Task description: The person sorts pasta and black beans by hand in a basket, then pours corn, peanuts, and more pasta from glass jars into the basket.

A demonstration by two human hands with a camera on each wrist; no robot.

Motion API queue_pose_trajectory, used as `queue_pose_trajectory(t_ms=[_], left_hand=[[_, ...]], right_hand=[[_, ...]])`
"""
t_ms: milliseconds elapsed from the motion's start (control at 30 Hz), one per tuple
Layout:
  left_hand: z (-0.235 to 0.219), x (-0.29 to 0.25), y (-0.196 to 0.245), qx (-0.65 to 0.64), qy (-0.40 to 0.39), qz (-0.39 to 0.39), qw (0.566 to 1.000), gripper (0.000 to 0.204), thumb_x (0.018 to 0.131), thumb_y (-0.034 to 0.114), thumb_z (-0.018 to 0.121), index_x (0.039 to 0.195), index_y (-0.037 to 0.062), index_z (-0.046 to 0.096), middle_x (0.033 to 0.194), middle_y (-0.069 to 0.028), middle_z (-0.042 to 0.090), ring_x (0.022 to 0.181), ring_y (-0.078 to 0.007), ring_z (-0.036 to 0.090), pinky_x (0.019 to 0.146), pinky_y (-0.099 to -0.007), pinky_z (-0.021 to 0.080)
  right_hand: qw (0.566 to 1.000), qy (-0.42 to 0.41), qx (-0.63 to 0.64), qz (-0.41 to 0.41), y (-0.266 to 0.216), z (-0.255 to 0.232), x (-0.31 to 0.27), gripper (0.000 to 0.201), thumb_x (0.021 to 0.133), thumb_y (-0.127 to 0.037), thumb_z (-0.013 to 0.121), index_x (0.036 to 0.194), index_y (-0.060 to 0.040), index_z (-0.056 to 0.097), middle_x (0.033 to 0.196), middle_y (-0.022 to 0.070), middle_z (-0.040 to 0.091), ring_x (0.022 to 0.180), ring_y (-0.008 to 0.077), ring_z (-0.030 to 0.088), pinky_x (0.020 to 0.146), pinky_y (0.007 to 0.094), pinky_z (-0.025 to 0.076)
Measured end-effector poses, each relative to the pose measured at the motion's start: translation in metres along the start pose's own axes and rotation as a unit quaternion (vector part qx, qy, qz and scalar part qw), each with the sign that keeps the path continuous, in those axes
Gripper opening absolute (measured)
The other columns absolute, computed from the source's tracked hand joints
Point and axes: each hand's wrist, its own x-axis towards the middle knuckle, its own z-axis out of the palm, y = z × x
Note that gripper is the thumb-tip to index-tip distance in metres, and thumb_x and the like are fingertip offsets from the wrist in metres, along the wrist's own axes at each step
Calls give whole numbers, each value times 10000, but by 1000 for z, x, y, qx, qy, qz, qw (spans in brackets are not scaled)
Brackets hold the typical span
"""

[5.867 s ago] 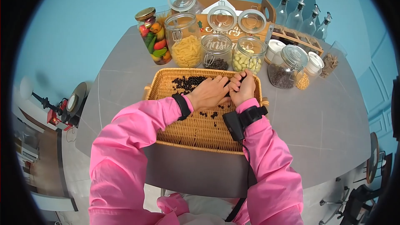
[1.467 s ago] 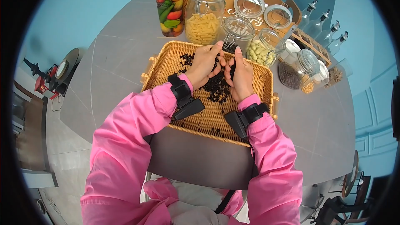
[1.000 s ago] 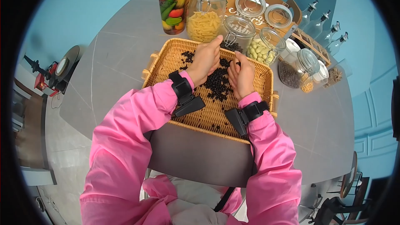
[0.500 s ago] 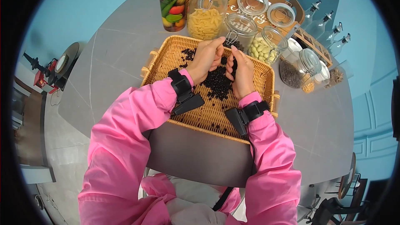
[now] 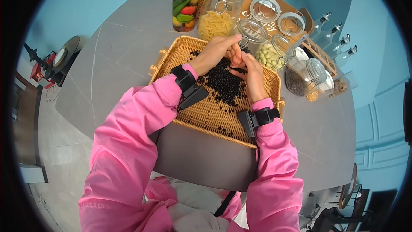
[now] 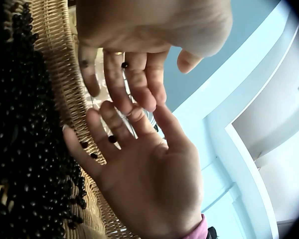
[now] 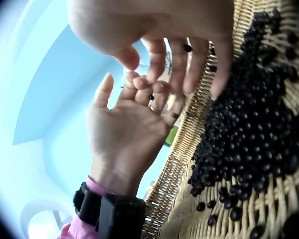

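Palms facing each other, my left hand (image 5: 214, 56) and right hand (image 5: 254, 79) hover over the back half of a wicker basket (image 5: 206, 122). Both hands' fingers are spread and loosely bent, with the tips meeting or overlapping in the wrist views. Only a few black beans show on or between the fingers. Below lies a dark heap of black beans (image 5: 224, 83) on the woven bottom. In the left wrist view the right palm (image 6: 154, 184) faces the camera; in the right wrist view the left palm (image 7: 129, 129) does, a ring on one finger.
Behind the basket stand a jar of pasta (image 5: 216, 23), an open-lidded jar (image 5: 253, 30), a jar of pale green pieces (image 5: 271, 56) and a jar of colourful vegetables (image 5: 185, 6). A lidded jar (image 5: 298, 81) and glass bottles (image 5: 319, 23) stand right.
Earlier the hands curled together around black beans; now they have parted and the fingers are loosened. The bean heap in the basket's middle has grown. The head view has shifted slightly.
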Motion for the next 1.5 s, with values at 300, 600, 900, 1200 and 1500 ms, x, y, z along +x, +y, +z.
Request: queue_pose_trajectory(t_ms=[300,600,900,1200,1500], left_hand=[[-22,-15,12,182,-133,21,974,429,928,344,513,816,-29,692,819,-89,678,847,-159,624,789,-266,469],[-23,-21,-7,234,-13,-13,972,304,872,224,538,736,-10,677,713,-81,679,577,-112,635,546,-259,488],[-26,-19,-13,305,76,66,947,272,792,210,564,654,-8,649,581,-129,611,530,-232,606,557,-361,471],[-37,-20,-2,410,167,82,893,256,782,233,582,666,11,641,624,-177,596,628,-349,594,595,-441,453],[-43,-19,-8,407,178,60,894,215,782,211,584,714,18,650,659,-188,611,644,-360,602,606,-436,465]], right_hand=[[929,-153,-338,7,-40,-45,-24,261,952,-239,467,1035,-23,586,898,34,610,815,148,576,741,286,471],[806,-436,-214,338,-38,-50,-72,415,988,-339,402,1140,4,579,1044,133,634,935,198,612,798,313,515],[810,-413,-5,416,-17,-22,-50,473,997,-285,355,1306,69,406,1276,192,510,1179,250,510,1006,343,415],[912,-310,36,265,-34,-43,-27,446,964,-260,415,1255,75,456,1230,210,541,1136,275,545,961,402,453],[824,-416,99,373,-4,6,-56,400,970,-211,429,1258,65,463,1266,185,524,1178,255,513,986,346,431]])
